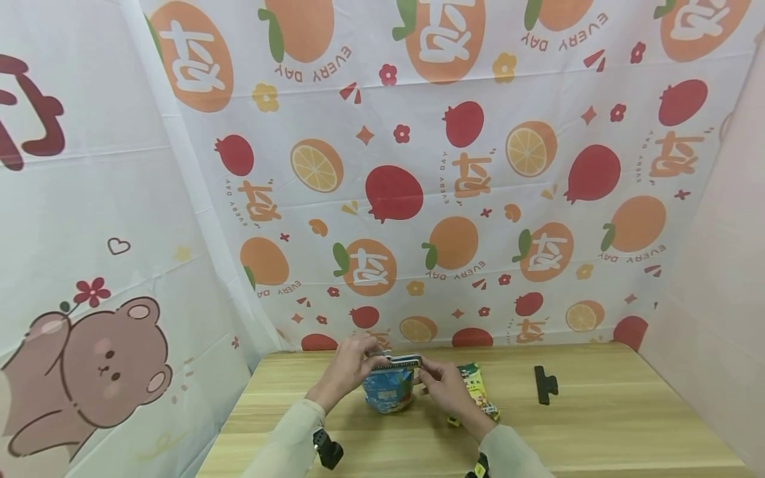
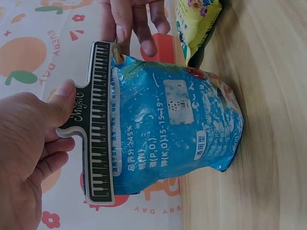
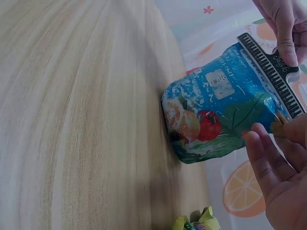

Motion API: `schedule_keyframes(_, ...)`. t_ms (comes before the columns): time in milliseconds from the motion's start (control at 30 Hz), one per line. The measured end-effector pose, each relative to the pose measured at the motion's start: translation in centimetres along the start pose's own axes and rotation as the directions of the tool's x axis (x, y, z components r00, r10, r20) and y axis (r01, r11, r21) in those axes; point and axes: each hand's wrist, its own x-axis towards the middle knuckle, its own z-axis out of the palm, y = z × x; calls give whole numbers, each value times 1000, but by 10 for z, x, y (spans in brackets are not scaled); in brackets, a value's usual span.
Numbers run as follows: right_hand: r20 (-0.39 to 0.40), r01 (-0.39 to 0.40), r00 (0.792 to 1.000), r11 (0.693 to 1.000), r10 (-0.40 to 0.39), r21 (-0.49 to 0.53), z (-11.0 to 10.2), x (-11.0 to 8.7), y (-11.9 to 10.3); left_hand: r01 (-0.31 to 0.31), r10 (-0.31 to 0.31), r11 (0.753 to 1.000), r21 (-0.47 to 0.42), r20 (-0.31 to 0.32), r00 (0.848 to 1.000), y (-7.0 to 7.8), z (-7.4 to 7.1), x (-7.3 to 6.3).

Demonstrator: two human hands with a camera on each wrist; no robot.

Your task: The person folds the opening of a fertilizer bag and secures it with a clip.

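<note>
A blue printed fertilizer bag (image 2: 158, 124) stands upright on the wooden table. Along its top edge sits a long black clip with a piano-key pattern (image 2: 100, 124). My left hand (image 1: 352, 364) pinches the clip's handle between thumb and fingers. At the other end of the clip, my right hand (image 1: 443, 385) pinches the bag's top corner, where a small brownish bit (image 3: 278, 125) shows; its other fingers (image 3: 264, 155) hang loose beside the bag. The exact contact of the right thumb is partly out of frame.
A yellow-green packet (image 1: 475, 392) lies on the table behind my right hand. Farther right is a black clip (image 1: 544, 385). Fruit-printed cloth (image 1: 391, 192) hangs at the table's back edge, and a bear-printed sheet (image 1: 113, 365) hangs at the left.
</note>
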Motion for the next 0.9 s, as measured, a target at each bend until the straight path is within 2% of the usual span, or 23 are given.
schedule_keyframes(233, 19, 14, 1000, 999, -14, -30, 0, -2, -3, 44, -45, 999, 20, 19, 999, 2, 3, 1)
schedule_keyframes(633, 57, -10, 998, 999, 12, -38, 0, -5, -9, 25, -25, 999, 27, -1, 1000, 6, 5, -2)
schedule_keyframes(900, 63, -20, 998, 1000, 20, 7, 2, -7, -10, 68, -68, 998, 5, 26, 997, 3, 5, -3)
